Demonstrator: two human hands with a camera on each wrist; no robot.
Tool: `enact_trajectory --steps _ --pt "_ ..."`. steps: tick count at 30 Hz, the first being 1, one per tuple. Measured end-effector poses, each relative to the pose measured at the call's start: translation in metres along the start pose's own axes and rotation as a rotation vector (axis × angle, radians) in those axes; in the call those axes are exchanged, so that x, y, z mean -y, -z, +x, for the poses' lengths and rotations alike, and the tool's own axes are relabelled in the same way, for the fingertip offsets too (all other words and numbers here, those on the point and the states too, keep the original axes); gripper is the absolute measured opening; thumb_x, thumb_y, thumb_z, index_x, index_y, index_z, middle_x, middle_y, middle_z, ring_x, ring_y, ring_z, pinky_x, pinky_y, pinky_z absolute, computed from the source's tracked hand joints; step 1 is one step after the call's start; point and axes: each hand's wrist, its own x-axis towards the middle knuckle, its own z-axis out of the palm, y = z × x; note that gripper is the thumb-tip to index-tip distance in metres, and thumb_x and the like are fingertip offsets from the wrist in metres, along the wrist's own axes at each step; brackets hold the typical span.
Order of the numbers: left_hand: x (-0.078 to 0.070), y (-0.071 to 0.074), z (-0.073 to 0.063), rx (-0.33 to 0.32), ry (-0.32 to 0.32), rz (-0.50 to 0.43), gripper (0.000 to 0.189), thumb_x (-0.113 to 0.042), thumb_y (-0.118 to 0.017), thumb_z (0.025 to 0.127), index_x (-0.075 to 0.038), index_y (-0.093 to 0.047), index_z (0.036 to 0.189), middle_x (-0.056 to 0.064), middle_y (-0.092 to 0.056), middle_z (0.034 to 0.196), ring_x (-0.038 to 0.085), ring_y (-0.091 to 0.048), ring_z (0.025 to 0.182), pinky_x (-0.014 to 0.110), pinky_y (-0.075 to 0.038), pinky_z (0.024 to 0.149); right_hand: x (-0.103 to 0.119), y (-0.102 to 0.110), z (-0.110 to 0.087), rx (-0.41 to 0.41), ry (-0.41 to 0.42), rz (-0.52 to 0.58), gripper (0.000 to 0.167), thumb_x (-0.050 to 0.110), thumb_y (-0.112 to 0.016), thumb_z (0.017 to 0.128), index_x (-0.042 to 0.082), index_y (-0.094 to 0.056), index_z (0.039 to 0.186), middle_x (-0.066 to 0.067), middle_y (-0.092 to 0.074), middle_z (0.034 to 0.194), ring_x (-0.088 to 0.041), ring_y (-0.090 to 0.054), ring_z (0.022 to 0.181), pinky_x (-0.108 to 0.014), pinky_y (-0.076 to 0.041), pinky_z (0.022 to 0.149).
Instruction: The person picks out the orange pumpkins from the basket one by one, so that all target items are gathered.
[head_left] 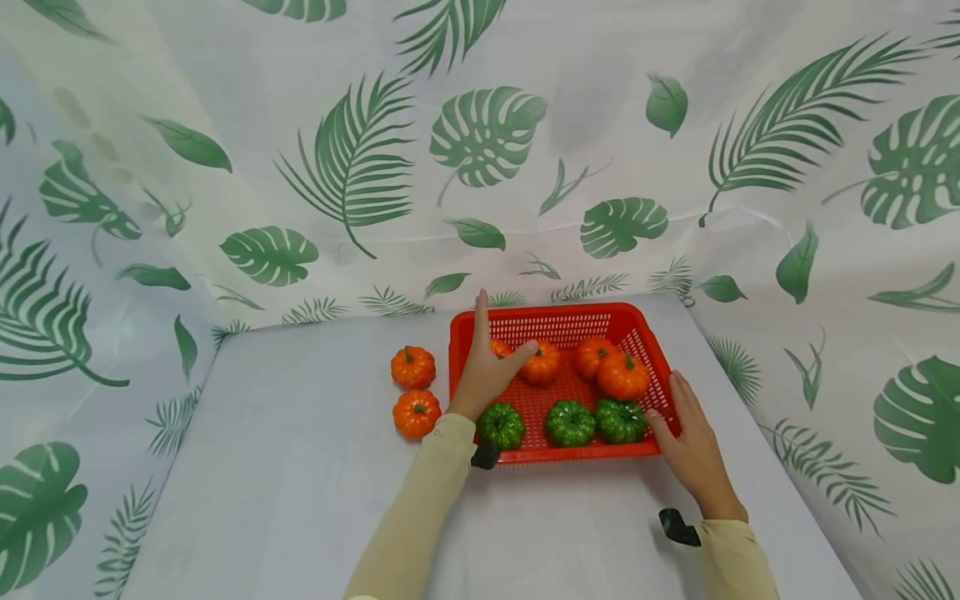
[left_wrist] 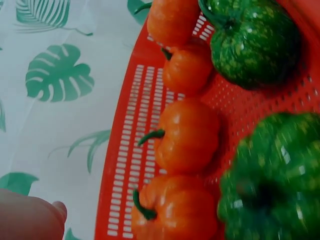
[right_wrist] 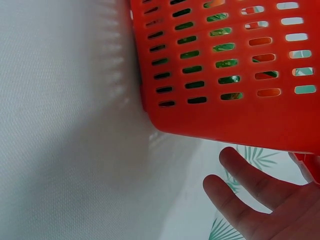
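A red plastic basket (head_left: 592, 452) holds three green toy pumpkins, one of them in the front middle (head_left: 570, 423), and several orange toy pumpkins (head_left: 624, 377) toward the back. My left hand (head_left: 483, 375) hovers over the basket's left side, index finger straight and thumb spread, with nothing visible in its grasp. Part of it hides an orange pumpkin behind. At the basket's right front corner is my right hand (head_left: 697, 458), fingers extended along the outside and thumb near the rim. In the right wrist view, two fingers (right_wrist: 240, 200) are spread apart below the slotted wall.
Two orange pumpkins sit on the white table (head_left: 285, 467) just left of the basket, one (head_left: 413, 367) behind the other (head_left: 417, 414). A leaf-patterned cloth (head_left: 487, 192) rises behind the table and along both sides.
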Motion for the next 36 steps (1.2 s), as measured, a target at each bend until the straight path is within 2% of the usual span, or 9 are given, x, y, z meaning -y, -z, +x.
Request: enact_trajectory --steps 5,8,12,15,22,26,30,36 --pt "-0.003 -0.014 0.009 0.080 0.050 0.036 0.110 -0.051 -0.077 0.096 -0.051 0.006 0.169 -0.018 0.003 0.176 0.028 -0.011 0.163 0.065 -0.025 0.123 0.001 0.000 0.002 0.010 0.016 0.006 0.076 0.028 -0.058 0.110 0.001 -0.019 0.170 -0.024 -0.018 0.175 -0.051 -0.022 0.156 -0.078 -0.027 0.114" --pt "-0.006 -0.024 0.015 0.174 0.081 0.072 0.110 -0.054 -0.077 0.094 -0.054 0.005 0.167 -0.018 0.001 0.177 0.030 -0.015 0.162 0.064 -0.027 0.123 0.002 0.001 0.003 0.009 0.010 -0.004 0.076 0.028 -0.057 0.110 0.001 -0.019 0.170 -0.024 -0.018 0.175 -0.051 -0.022 0.156 -0.077 -0.027 0.114" --pt "-0.008 -0.041 0.025 0.307 0.102 0.139 0.112 -0.059 -0.076 0.093 -0.049 0.004 0.170 -0.015 -0.005 0.178 0.029 -0.022 0.161 0.061 -0.028 0.123 0.002 0.002 0.003 0.001 -0.002 -0.012 0.075 0.027 -0.057 0.110 0.001 -0.019 0.170 -0.024 -0.019 0.174 -0.052 -0.022 0.156 -0.078 -0.027 0.114" --pt "-0.007 -0.056 0.033 0.368 0.108 0.173 0.113 -0.060 -0.077 0.092 -0.044 0.001 0.172 -0.013 -0.010 0.178 0.028 -0.025 0.160 0.060 -0.030 0.123 0.002 0.002 0.003 -0.003 -0.007 -0.003 0.075 0.027 -0.057 0.110 0.001 -0.020 0.170 -0.024 -0.019 0.175 -0.052 -0.022 0.156 -0.078 -0.028 0.113" --pt "-0.003 -0.087 0.041 0.448 0.156 0.226 0.112 -0.058 -0.077 0.093 -0.033 -0.005 0.174 -0.009 -0.015 0.177 0.026 -0.029 0.159 0.057 -0.032 0.123 0.002 0.003 0.000 -0.016 -0.008 0.008 0.074 0.026 -0.057 0.111 0.000 -0.020 0.170 -0.024 -0.019 0.174 -0.053 -0.023 0.155 -0.078 -0.028 0.113" --pt "-0.003 -0.100 0.044 0.493 0.147 0.262 0.109 -0.056 -0.077 0.093 -0.027 -0.011 0.175 -0.006 -0.020 0.177 0.021 -0.029 0.159 0.053 -0.031 0.124 0.001 0.004 -0.001 -0.029 -0.013 -0.002 0.074 0.025 -0.057 0.110 0.001 -0.021 0.170 -0.024 -0.019 0.175 -0.052 -0.022 0.156 -0.078 -0.028 0.113" --pt "-0.001 -0.109 0.047 0.547 0.158 0.356 0.105 -0.056 -0.077 0.094 -0.020 -0.018 0.174 -0.005 -0.026 0.175 0.017 -0.032 0.157 0.046 -0.033 0.124 0.000 0.003 -0.001 -0.031 -0.013 -0.003 0.074 0.025 -0.058 0.111 0.001 -0.021 0.170 -0.023 -0.020 0.174 -0.051 -0.023 0.156 -0.077 -0.028 0.113" --pt "0.008 -0.115 0.047 0.597 0.196 0.479 0.104 -0.059 -0.076 0.094 -0.019 -0.022 0.173 -0.004 -0.031 0.173 0.018 -0.038 0.154 0.043 -0.035 0.123 0.003 0.000 0.000 -0.019 -0.015 -0.004 0.075 0.027 -0.059 0.110 0.000 -0.022 0.169 -0.025 -0.021 0.174 -0.052 -0.024 0.156 -0.077 -0.030 0.112"
